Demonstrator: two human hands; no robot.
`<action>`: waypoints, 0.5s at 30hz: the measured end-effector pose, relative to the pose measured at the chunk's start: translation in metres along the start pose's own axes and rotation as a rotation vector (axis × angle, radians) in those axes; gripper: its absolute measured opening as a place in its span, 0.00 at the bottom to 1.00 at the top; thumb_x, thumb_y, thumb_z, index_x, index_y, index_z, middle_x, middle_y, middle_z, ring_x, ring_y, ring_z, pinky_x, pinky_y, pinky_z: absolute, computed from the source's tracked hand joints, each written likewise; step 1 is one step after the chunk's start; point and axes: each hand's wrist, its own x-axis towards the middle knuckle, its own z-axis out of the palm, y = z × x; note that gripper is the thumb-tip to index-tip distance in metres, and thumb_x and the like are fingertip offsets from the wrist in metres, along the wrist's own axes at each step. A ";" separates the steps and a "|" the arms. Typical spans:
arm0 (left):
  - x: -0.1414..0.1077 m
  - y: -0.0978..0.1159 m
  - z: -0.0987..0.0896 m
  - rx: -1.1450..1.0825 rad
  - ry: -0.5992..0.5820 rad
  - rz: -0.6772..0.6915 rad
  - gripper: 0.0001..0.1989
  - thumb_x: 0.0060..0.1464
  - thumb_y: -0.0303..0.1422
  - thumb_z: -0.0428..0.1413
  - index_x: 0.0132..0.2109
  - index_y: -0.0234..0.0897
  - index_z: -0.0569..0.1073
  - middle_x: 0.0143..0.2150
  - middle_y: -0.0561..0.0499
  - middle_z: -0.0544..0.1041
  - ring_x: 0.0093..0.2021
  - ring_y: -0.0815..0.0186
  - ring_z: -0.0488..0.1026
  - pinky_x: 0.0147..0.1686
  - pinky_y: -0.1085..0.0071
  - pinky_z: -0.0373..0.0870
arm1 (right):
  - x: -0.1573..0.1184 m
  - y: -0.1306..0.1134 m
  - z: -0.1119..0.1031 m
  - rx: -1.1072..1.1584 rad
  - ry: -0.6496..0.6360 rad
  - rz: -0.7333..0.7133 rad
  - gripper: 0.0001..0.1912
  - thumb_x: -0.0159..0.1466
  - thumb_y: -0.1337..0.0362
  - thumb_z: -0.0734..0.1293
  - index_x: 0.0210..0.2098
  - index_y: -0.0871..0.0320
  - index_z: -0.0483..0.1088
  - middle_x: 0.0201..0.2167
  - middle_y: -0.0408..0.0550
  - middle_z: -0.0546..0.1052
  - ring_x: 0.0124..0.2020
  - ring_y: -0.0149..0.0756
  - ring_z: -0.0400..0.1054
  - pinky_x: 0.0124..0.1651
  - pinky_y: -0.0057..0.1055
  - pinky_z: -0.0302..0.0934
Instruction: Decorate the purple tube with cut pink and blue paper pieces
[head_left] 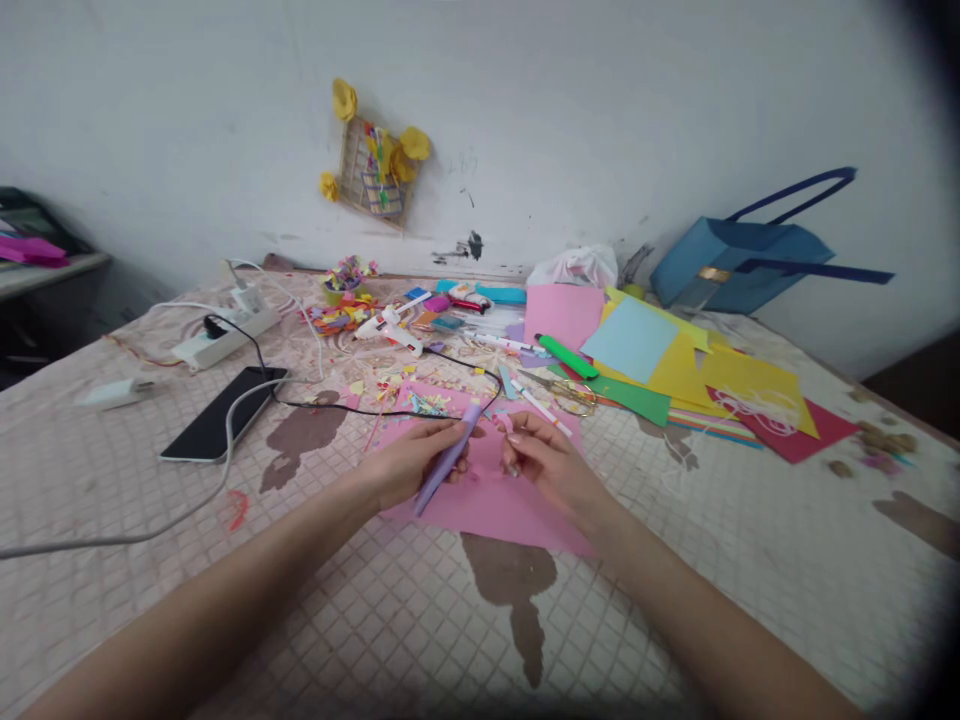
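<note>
My left hand (pixel 424 458) is closed around a narrow purple paper roll (pixel 447 465), which slants up toward the right. Across from it, my right hand (pixel 544 462) pinches a small pink piece of paper (pixel 505 424) between thumb and fingertips. A short gap separates the two hands. Beneath both lies a pink paper sheet (pixel 487 515), partly covered by the fingers. Small paper scraps (pixel 427 402) are strewn over its far edge. A black cord (pixel 352 410) runs just beyond my left hand.
Beyond the hands are a white glue gun (pixel 391 328), a green cutter (pixel 568 356), scissors (pixel 570 393) and coloured paper sheets (pixel 634 340). At left lie a phone (pixel 225 415) and a power strip (pixel 225 340) with cables. A blue bag (pixel 739 262) stands back right.
</note>
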 end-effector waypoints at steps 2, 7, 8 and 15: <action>-0.001 0.001 0.002 -0.031 -0.026 -0.003 0.12 0.55 0.35 0.52 0.43 0.32 0.70 0.27 0.51 0.70 0.24 0.73 0.69 0.25 0.76 0.66 | -0.001 -0.002 0.002 0.015 0.005 0.001 0.05 0.57 0.65 0.64 0.35 0.57 0.65 0.19 0.38 0.67 0.21 0.26 0.58 0.26 0.26 0.54; -0.001 0.001 0.004 -0.091 -0.073 -0.031 0.09 0.56 0.31 0.50 0.41 0.30 0.70 0.32 0.46 0.72 0.27 0.70 0.70 0.28 0.72 0.68 | -0.003 -0.003 0.003 0.035 0.037 -0.002 0.06 0.58 0.64 0.63 0.36 0.56 0.65 0.17 0.35 0.63 0.17 0.24 0.53 0.24 0.26 0.52; -0.001 0.000 0.005 -0.100 -0.068 -0.046 0.09 0.56 0.31 0.50 0.40 0.30 0.70 0.33 0.46 0.72 0.27 0.70 0.70 0.28 0.72 0.68 | -0.003 -0.002 0.003 0.036 0.037 -0.001 0.06 0.59 0.63 0.63 0.36 0.56 0.65 0.17 0.35 0.62 0.17 0.24 0.53 0.24 0.26 0.52; -0.002 -0.008 0.006 -0.087 -0.086 -0.025 0.11 0.53 0.34 0.54 0.40 0.29 0.70 0.28 0.49 0.71 0.25 0.72 0.69 0.26 0.75 0.65 | -0.002 0.003 0.002 0.002 -0.009 -0.020 0.07 0.60 0.61 0.63 0.37 0.54 0.65 0.14 0.33 0.58 0.15 0.23 0.50 0.21 0.24 0.47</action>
